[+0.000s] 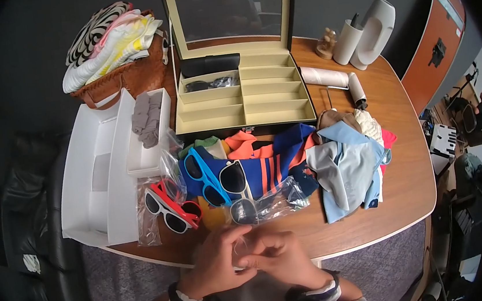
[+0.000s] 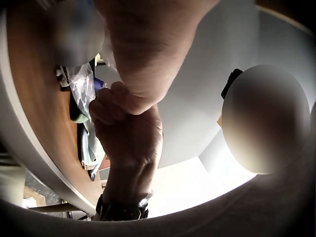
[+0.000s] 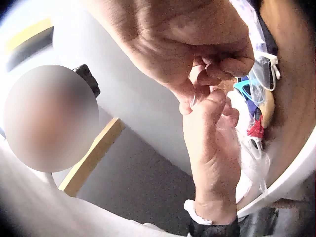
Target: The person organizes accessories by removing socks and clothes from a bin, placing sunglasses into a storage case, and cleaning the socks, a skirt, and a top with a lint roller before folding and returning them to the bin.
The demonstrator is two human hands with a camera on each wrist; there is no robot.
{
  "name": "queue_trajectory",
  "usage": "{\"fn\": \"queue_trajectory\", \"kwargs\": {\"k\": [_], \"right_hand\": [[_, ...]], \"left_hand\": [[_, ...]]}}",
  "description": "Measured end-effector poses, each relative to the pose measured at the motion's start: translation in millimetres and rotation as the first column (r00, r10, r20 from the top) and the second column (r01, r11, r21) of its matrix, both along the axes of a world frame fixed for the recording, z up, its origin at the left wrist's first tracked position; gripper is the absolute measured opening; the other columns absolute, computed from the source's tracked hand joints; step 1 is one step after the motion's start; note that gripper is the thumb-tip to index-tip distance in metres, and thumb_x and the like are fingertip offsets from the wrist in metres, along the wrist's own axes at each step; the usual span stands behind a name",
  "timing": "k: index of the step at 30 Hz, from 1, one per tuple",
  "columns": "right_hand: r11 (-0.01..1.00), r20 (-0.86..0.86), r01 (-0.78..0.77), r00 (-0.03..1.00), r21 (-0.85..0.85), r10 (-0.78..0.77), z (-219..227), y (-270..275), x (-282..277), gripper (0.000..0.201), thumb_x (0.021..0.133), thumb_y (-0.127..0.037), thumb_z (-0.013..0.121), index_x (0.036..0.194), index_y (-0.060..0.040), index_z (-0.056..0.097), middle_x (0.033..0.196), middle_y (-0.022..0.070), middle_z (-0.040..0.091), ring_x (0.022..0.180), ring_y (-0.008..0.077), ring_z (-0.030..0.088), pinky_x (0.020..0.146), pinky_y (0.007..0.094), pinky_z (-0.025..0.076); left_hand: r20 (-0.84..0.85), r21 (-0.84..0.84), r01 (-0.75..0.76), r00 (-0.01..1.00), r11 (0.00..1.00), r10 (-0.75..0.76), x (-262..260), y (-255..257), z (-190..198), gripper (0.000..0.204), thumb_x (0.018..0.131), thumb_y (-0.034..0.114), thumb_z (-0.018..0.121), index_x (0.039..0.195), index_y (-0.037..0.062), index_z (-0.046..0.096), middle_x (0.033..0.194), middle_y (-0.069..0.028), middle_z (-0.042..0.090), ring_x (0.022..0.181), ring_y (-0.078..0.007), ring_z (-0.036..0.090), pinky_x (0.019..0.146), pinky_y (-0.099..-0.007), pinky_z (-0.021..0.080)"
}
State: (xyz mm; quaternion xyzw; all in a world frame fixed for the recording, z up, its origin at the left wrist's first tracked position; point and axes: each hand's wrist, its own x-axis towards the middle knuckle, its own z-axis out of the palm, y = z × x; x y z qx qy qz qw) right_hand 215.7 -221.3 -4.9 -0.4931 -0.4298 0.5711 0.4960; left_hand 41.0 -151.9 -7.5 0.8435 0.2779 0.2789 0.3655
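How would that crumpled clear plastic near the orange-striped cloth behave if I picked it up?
The clear plastic would probably flop and crinkle, since it lies in loose folds. It's likely very light, looking thin and see-through. Its glossy sheen suggests it might slide easily.

The table [image 1: 410, 157] looks like smooth wood with a slight sheen. At its far left corner I see a basket [image 1: 147, 75] of something leathery. By the far edge, the case [image 1: 278, 112] has a matt, cloth-like lining and a glossy lid window [image 1: 225, 15]. Toward the near edge are shiny plastic sunglasses [image 1: 205, 178] and a crinkled, clear plastic bag [image 1: 283, 200]; toward the right edge, soft, matt cloth [image 1: 341, 133].
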Motion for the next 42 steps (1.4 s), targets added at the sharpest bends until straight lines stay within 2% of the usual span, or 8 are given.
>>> {"fn": "queue_trajectory", "kwargs": {"k": [8, 16, 20, 23, 30, 33, 38, 42], "right_hand": [[0.994, -0.097, -0.025, 0.995, -0.103, 0.015, 0.3, 1.8, -2.8, 0.021, 0.100, -0.011, 0.071, 0.083, 0.0008, 0.067, 0.072, -0.0006, 0.061, 0.069, 0.0042, 0.055, 0.060, 0.0254, 0.043], [0.959, 0.544, -0.081, 0.835, 0.271, -0.083, 30.3, 37.5, 25.2, 0.013, 0.094, -0.009, 0.071, 0.087, 0.0014, 0.068, 0.082, 0.0178, 0.067, 0.067, 0.0364, 0.065, 0.065, 0.0395, 0.053], [0.903, 0.760, -0.061, 0.566, 0.424, -0.319, 5.5, 97.7, 50.9, 0.012, 0.091, -0.009, 0.069, 0.089, 0.0023, 0.068, 0.081, 0.0192, 0.070, 0.074, 0.0443, 0.067, 0.071, 0.0432, 0.056], [0.981, 0.847, -0.189, 0.528, 0.049, 0.060, -7.1, 134.1, 64.9, 0.013, 0.091, -0.010, 0.072, 0.094, 0.0031, 0.070, 0.073, 0.0138, 0.067, 0.069, 0.0226, 0.072, 0.061, 0.0377, 0.054], [0.943, 0.603, -0.194, 0.730, -0.269, 0.322, 12.6, 160.4, 58.6, 0.008, 0.088, -0.005, 0.074, 0.089, 0.0017, 0.071, 0.072, 0.0093, 0.069, 0.060, 0.0164, 0.068, 0.058, 0.0315, 0.055], [0.983, 0.398, -0.121, 0.916, 0.140, 0.056, -17.2, 168.1, 66.9, 0.006, 0.092, -0.003, 0.070, 0.092, 0.0017, 0.066, 0.077, 0.0055, 0.068, 0.065, 0.0098, 0.064, 0.057, 0.0269, 0.052], [0.970, 0.028, 0.082, 0.995, 0.229, -0.091, 8.0, 159.2, 73.6, 0.011, 0.108, -0.008, 0.053, 0.114, 0.0012, 0.055, 0.087, 0.0024, 0.068, 0.068, 0.0057, 0.057, 0.061, 0.0220, 0.047], [0.988, -0.370, -0.014, 0.927, 0.152, 0.070, 16.3, 130.9, 62.1, 0.020, 0.098, 0.005, 0.060, 0.116, -0.0020, 0.057, 0.091, 0.0033, 0.070, 0.078, 0.0061, 0.063, 0.068, 0.0215, 0.048]], "left_hand": [[0.166, -0.069, 0.010, 0.986, 0.998, 0.001, -10.5, -5.4, -18.2, 0.072, 0.073, 0.021, 0.091, 0.132, 0.0033, 0.053, 0.115, -0.0157, 0.065, 0.100, -0.0336, 0.068, 0.086, -0.0411, 0.056], [0.091, -0.125, -0.087, 0.991, 0.988, 0.098, -21.8, -0.7, -10.0, 0.053, 0.077, 0.017, 0.089, 0.119, 0.0042, 0.060, 0.103, -0.0114, 0.068, 0.090, -0.0272, 0.070, 0.079, -0.0378, 0.057], [0.129, -0.185, -0.121, 0.981, 0.975, 0.146, -29.6, -2.3, -19.4, 0.052, 0.077, 0.016, 0.089, 0.119, 0.0051, 0.060, 0.099, -0.0102, 0.067, 0.082, -0.0244, 0.068, 0.074, -0.0356, 0.055], [0.110, -0.100, -0.079, 0.990, 0.992, 0.090, -28.2, 0.0, -9.4, 0.052, 0.080, 0.008, 0.087, 0.119, 0.0043, 0.054, 0.091, -0.0069, 0.065, 0.079, -0.0172, 0.066, 0.071, -0.0295, 0.053], [0.110, -0.114, -0.178, 0.975, 0.977, 0.191, -35.3, 0.0, -8.5, 0.049, 0.078, 0.012, 0.088, 0.119, 0.0044, 0.060, 0.096, -0.0093, 0.066, 0.085, -0.0227, 0.069, 0.074, -0.0338, 0.056], [0.162, -0.202, -0.213, 0.955, 0.956, 0.247, -32.4, 1.1, -3.2, 0.045, 0.081, 0.008, 0.086, 0.116, 0.0038, 0.058, 0.103, -0.0092, 0.064, 0.086, -0.0192, 0.067, 0.074, -0.0319, 0.055], [0.311, -0.402, -0.226, 0.877, 0.887, 0.365, -21.5, 10.3, -8.9, 0.045, 0.086, -0.003, 0.073, 0.120, 0.0064, 0.045, 0.108, -0.0095, 0.059, 0.090, -0.0123, 0.059, 0.085, -0.0274, 0.048], [0.462, -0.558, -0.098, 0.788, 0.824, 0.406, -8.4, 29.4, 6.7, 0.043, 0.090, -0.001, 0.070, 0.123, 0.0058, 0.043, 0.121, -0.0137, 0.059, 0.096, -0.0129, 0.060, 0.089, -0.0297, 0.050]]}}
